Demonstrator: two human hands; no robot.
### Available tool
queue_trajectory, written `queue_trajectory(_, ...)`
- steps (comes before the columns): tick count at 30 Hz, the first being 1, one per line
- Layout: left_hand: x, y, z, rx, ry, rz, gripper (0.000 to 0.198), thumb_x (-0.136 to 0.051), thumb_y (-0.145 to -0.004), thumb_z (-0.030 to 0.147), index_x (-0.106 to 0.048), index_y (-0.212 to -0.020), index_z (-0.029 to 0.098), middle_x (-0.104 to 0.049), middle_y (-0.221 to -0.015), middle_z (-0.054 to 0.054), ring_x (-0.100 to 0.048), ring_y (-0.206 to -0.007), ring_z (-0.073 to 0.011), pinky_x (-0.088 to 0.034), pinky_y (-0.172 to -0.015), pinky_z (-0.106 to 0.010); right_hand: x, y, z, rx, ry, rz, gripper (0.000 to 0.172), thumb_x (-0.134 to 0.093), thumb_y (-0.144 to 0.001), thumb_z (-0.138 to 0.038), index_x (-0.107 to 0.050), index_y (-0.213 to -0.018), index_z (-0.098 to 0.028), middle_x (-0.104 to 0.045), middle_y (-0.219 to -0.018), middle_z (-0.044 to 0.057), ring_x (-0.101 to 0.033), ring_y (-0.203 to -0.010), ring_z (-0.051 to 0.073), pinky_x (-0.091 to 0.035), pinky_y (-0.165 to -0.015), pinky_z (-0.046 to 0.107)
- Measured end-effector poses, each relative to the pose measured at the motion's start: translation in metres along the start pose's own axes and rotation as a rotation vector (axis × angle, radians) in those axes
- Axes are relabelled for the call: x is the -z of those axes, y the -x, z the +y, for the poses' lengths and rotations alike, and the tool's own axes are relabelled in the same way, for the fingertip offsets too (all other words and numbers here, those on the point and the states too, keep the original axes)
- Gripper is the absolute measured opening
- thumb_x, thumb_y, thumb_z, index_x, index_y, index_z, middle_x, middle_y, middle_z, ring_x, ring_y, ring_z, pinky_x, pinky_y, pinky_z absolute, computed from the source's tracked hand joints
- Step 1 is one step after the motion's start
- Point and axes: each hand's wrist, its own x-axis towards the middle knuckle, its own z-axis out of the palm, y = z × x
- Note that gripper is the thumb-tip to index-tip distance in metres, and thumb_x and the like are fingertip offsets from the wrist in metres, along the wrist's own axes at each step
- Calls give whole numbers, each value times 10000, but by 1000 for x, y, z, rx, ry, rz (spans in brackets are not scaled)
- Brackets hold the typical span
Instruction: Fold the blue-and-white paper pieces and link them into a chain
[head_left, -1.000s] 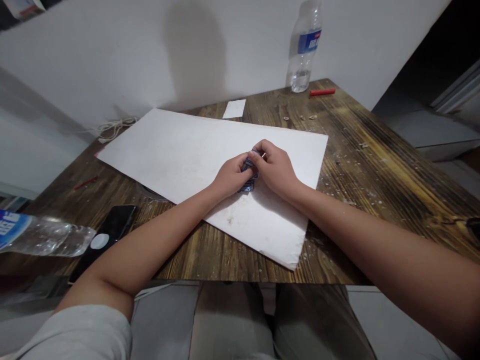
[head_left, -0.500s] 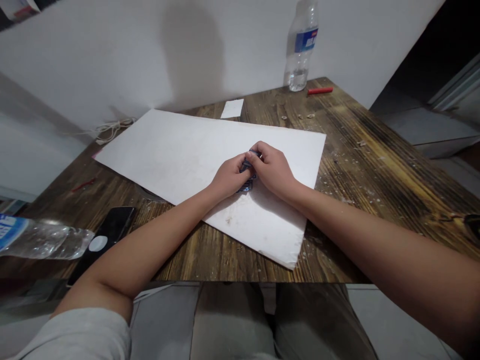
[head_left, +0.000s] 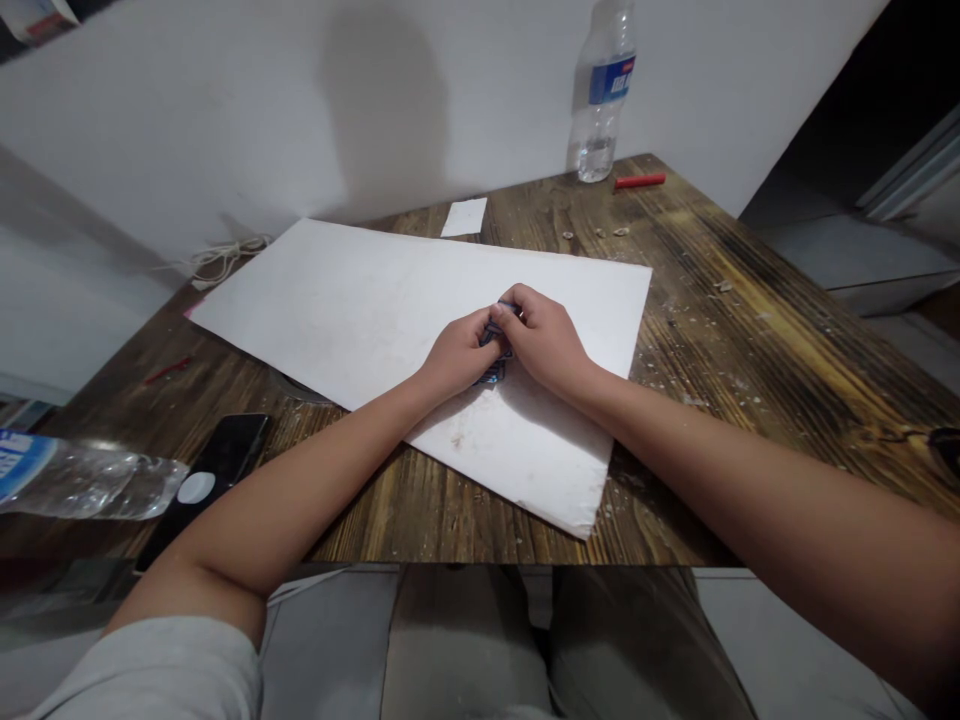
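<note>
Left hand [head_left: 457, 352]: curled, fingers closed over the small blue object, grasping it.
Right hand [head_left: 546, 340]: curled, fingertips pressed on the same object from the other side, grasping it.
Small blue object [head_left: 493, 374]: dark blue and crumpled-looking, held between both hands just above the white board; mostly hidden, so I can't tell what it is.
White board [head_left: 360, 310]: large, lying at an angle on the wooden table [head_left: 697, 300].
Upright water bottle [head_left: 600, 110]: at the far table edge; blue label, writing unreadable from here.
Lying water bottle [head_left: 82, 485]: at near left; blue label, unreadable too.
Black smartphone [head_left: 232, 450]: beside the lying water bottle, round white sticker on it.
Red stick [head_left: 640, 181]: near the upright water bottle.
Change from earlier frame: hands and object look the same.
</note>
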Motion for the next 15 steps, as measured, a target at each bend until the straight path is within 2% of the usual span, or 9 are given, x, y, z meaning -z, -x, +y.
queue_trajectory(15,1,0,0,-23,-18,-4,196,-516,-881,291,-648,-969,176,-721,-923,-52,-623,-823,-164,-462,-746,-312,0,-1,-1,-15,19,-26,198,-495,-900,-355,-451,-743,-242,-555,-753,9,-475,-729,172,-317,-671,340)
